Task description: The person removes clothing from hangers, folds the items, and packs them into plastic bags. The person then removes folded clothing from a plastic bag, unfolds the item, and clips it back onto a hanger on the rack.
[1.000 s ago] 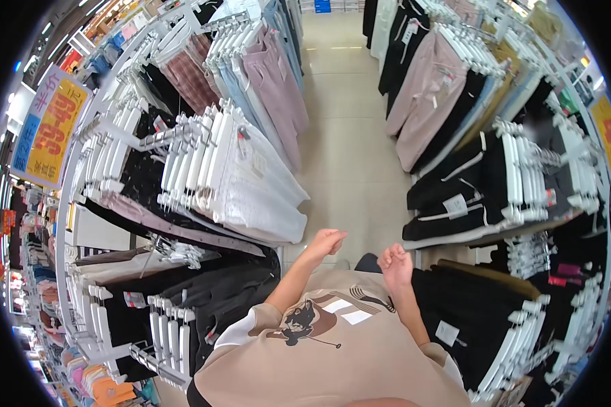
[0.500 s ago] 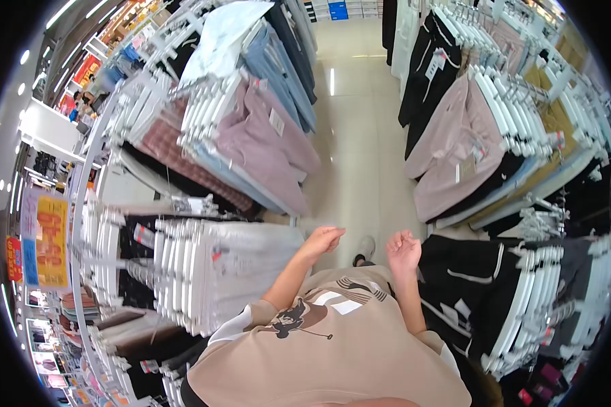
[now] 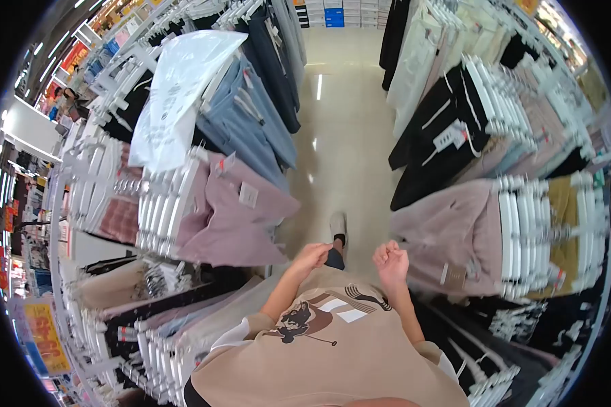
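At left of centre, mauve trousers (image 3: pixel 231 217) hang beside the aisle. Low in the centre, the left hand (image 3: pixel 311 258) has its fingertips drawn together; right of it, the right hand (image 3: pixel 392 263) curls, fingertip contact unclear, near pink trousers (image 3: pixel 448 234).

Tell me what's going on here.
A person stands in a shop aisle between racks of trousers, handling nothing as far as the picture shows. The left hand has its fingers drawn together, and the right hand is loosely curled; both are held up in front of the body, apart from each other. Pink trousers hang on the left rack, more pink trousers on the right. One shoe is forward on the floor.
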